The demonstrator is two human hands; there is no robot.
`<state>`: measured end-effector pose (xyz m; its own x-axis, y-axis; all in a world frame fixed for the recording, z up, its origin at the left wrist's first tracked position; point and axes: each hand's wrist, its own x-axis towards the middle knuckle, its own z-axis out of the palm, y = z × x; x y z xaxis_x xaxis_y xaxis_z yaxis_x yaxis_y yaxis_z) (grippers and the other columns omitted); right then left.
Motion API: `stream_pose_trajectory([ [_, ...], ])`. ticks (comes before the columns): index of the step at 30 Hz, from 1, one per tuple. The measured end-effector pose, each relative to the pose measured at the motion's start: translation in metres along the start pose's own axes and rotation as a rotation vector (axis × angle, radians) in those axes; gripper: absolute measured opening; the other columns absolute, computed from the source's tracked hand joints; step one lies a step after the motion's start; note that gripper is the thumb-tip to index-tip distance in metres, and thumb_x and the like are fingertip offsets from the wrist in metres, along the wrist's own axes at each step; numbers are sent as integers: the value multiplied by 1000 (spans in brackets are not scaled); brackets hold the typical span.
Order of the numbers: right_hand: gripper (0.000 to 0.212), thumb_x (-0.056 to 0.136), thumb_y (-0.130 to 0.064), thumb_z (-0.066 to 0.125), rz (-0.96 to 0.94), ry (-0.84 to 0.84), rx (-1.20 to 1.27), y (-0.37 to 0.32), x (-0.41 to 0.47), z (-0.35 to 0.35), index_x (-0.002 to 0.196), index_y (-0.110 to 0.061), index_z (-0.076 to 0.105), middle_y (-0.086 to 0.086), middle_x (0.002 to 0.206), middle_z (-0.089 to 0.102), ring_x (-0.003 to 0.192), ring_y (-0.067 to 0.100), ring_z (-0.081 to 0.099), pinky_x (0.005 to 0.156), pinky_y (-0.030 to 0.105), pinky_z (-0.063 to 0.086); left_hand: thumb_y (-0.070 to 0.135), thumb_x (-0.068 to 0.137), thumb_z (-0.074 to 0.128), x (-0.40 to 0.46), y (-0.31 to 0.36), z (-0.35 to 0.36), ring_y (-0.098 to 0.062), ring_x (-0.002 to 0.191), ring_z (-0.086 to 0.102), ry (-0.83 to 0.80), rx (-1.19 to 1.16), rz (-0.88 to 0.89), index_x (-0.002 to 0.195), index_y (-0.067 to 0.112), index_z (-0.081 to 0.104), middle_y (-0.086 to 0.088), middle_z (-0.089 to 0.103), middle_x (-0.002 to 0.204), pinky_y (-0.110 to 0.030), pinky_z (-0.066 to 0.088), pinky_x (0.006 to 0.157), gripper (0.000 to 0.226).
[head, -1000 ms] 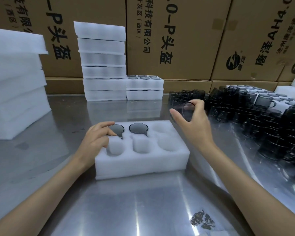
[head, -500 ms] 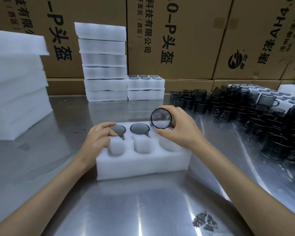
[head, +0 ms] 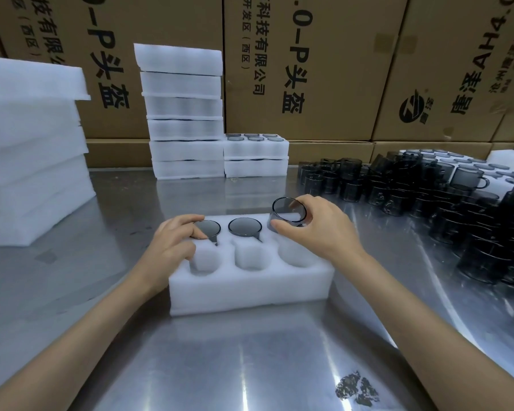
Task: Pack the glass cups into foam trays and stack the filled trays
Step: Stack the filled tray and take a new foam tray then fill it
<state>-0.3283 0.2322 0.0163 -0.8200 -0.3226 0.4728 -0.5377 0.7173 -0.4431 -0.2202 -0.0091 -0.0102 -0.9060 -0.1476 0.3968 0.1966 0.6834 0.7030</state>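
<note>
Right hand (head: 318, 229) fingers are clamping the cup (head: 288, 215), tilted, entering the tray's (head: 250, 289) far-right pocket. Left hand (head: 175, 244) fingers, curled, are bracing the tray. I'd level it, handle to slot, then press.

A single wide-angle view from a head-worn camera looks forward and down across a steel table (head: 250, 366). Both forearms reach in from the bottom corners, close to the lens. A foam tray (head: 250, 289) sits near, at centre frame. Cardboard boxes (head: 324, 69) fill the far background, edges bowed.
</note>
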Motion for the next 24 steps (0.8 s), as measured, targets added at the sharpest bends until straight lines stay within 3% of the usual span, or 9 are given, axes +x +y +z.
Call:
stream_pose_trajectory([
  [3, 45, 73, -76, 50, 9, -28, 2, 2, -1, 0, 100, -40, 56, -17, 93, 52, 91, 5, 49, 62, 24, 35, 18, 56, 39, 4, 9, -4, -14, 129, 31, -23, -94, -37, 94, 32, 59, 11, 49, 127, -13, 24, 95, 45],
  [5, 54, 86, -69, 36, -9, -30, 93, 6, -2, -1, 127, -36, 52, -18, 125, 51, 116, 5, 46, 85, 30, 41, 21, 59, 40, 9, 21, -6, -7, 132, 27, -15, -153, -35, 108, 37, 55, 14, 47, 132, -15, 24, 96, 53],
  [8, 53, 94, -47, 24, -97, 18, 254, 10, -5, -5, 143, -32, 39, -24, 145, 36, 136, -3, 28, 110, 26, 25, 27, 68, 37, 15, 45, 2, 9, 136, 14, -100, -98, 60, 129, 42, 43, 31, 33, 138, -4, 17, 101, 63],
  [10, 53, 93, -40, 21, -150, -26, 266, 13, -6, -5, 144, -33, 36, -29, 144, 29, 137, -8, 21, 113, 20, 17, 30, 73, 32, 18, 63, 16, 14, 136, 0, -222, 101, 184, 142, 39, 27, 34, 16, 146, -7, 6, 109, 70],
  [12, 54, 93, -38, 18, -173, -113, 249, 15, -6, -2, 144, -32, 34, -29, 145, 25, 137, -11, 17, 115, 17, 13, 33, 77, 24, 24, 77, 30, 9, 139, -9, -319, 363, 292, 150, 34, 11, 26, -1, 152, -22, -4, 114, 74],
  [14, 55, 92, -37, 18, -176, -170, 265, 18, -5, -2, 144, -32, 34, -28, 146, 25, 137, -12, 15, 115, 18, 12, 36, 78, 17, 30, 83, 38, 3, 142, -13, -373, 513, 310, 151, 31, 4, 20, -7, 156, -26, -9, 114, 75],
  [19, 57, 88, -34, 21, -188, -238, 259, 19, -6, -2, 144, -35, 32, -30, 146, 22, 137, -12, 14, 116, 20, 13, 38, 78, 15, 30, 74, 38, 2, 143, -10, -443, 541, 273, 151, 31, 4, 18, -7, 157, -25, -7, 114, 74],
  [24, 60, 85, -39, 20, -149, -304, 221, 15, -6, -5, 144, -44, 29, -35, 148, 19, 137, -13, 16, 116, 32, 20, 41, 78, 13, 29, 73, 38, 3, 143, -8, -492, 550, 230, 151, 31, 1, 19, -11, 156, -25, -7, 114, 75],
])
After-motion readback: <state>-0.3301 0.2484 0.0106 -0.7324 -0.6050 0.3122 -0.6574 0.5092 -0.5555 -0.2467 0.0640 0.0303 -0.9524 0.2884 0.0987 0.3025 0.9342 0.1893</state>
